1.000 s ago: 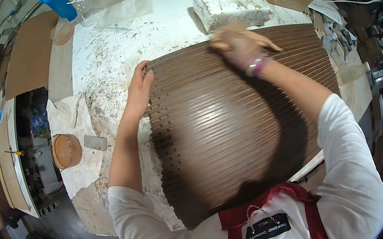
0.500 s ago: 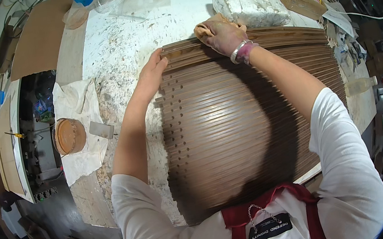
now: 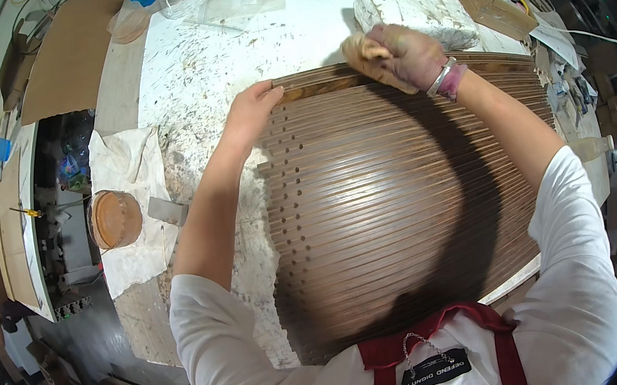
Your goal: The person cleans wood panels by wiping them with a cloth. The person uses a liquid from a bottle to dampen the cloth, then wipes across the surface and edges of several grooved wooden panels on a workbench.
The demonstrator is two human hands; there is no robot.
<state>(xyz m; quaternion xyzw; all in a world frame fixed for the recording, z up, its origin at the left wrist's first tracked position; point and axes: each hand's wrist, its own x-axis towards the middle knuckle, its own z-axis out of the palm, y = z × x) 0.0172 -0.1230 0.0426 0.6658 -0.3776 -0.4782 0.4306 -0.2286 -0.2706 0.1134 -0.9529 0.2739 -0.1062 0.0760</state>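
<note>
The right hand (image 3: 407, 55) is now up at the far edge of the stack of wooden slats (image 3: 402, 196), top centre of the frame, fingers closed around a tan rag (image 3: 362, 51) and pressing it onto the top slat. A second ago that hand and rag sat further right along the same edge, so the wipe has travelled leftward, toward the other hand. The strip under the rag looks darker and glossier than its neighbours, though the fisheye bend and the glare make that hard to swear to.

The left hand (image 3: 251, 110) has stayed put on the upper left corner of the stack, fingers spread flat and holding nothing, simply bracing the wood. The stack itself fills the middle of the frame on the paint-spattered white table (image 3: 182, 61), its row of drilled holes running down the left side.

Over at the left middle, a round tub (image 3: 115, 218) of brownish stuff rests on a white cloth (image 3: 121, 159), with a small scraper (image 3: 167, 209) just beside it. A wrapped white block (image 3: 417, 11) lies just beyond the right hand. By my reading, the far edge is nearly covered.
</note>
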